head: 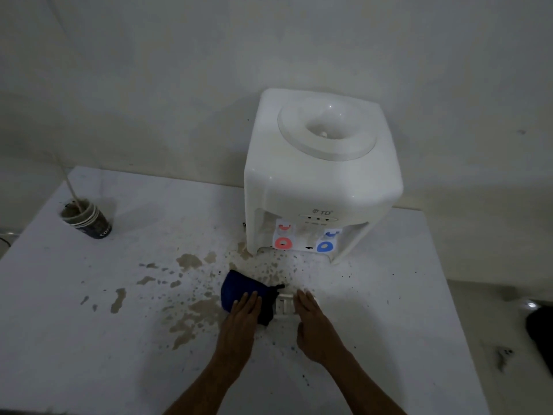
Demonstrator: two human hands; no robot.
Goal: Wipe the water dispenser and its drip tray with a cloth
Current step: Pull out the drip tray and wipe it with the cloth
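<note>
A white tabletop water dispenser [321, 178] stands at the back of the white table [389, 295], with a red tap [282, 242] and a blue tap [325, 246]. Its white drip tray [284, 304] lies on the table in front of the dispenser, detached. A dark blue cloth [236, 290] lies just left of the tray. My left hand [242, 322] rests flat on the cloth, fingers together. On the tray's right part lies my right hand [311, 324], covering that side; whether it grips the tray is unclear.
Brown spill patches [191, 319] and splashes stain the table left of and in front of the dispenser. A stack of dark paper cups [89, 218] with a wooden stick stands at the far left. The wall runs close behind. A dark object [541, 333] sits beyond the table's right edge.
</note>
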